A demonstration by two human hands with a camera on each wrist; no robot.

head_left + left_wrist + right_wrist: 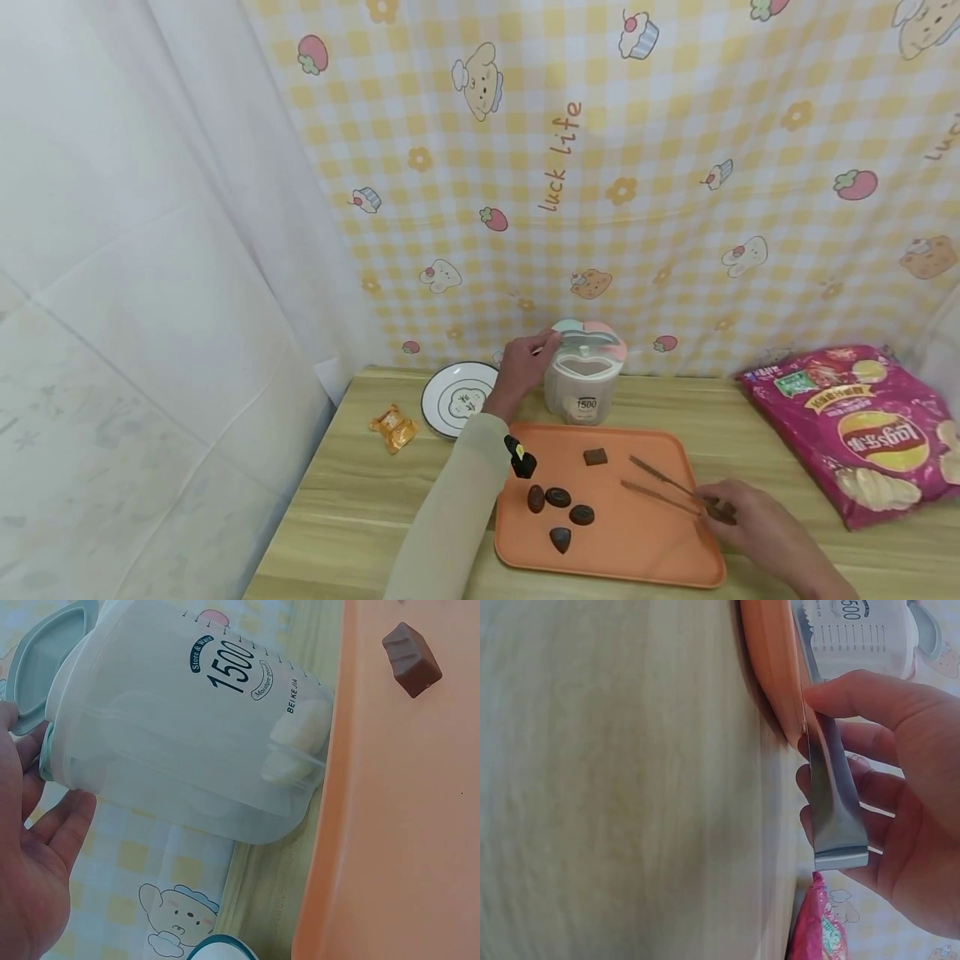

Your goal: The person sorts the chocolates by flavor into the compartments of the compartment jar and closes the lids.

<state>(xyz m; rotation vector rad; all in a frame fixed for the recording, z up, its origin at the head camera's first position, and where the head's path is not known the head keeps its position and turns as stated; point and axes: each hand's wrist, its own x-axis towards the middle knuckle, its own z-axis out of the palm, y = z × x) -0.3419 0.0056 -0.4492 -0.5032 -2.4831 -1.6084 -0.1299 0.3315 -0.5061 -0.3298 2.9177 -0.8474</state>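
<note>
A translucent container [583,385] marked 1500, with a green and pink lid [589,336], stands behind an orange tray [645,542]. My left hand [534,352] reaches to the lid's left edge. In the left wrist view its fingers [67,817] lie fairly straight against the container [195,742]. My right hand [718,507] grips metal tongs [663,490] by their rear end, with the tips lying low over the tray. In the right wrist view, thumb and fingers [855,697] curl round the tongs [836,810]. Several dark chocolates [558,500] and a square brown one [595,456] lie on the tray.
A white plate [453,400] sits left of the container and an orange wrapped snack [393,427] lies farther left. A pink crisp bag [862,429] lies on the wooden table [360,508] at the right. A checked cloth [600,167] hangs close behind.
</note>
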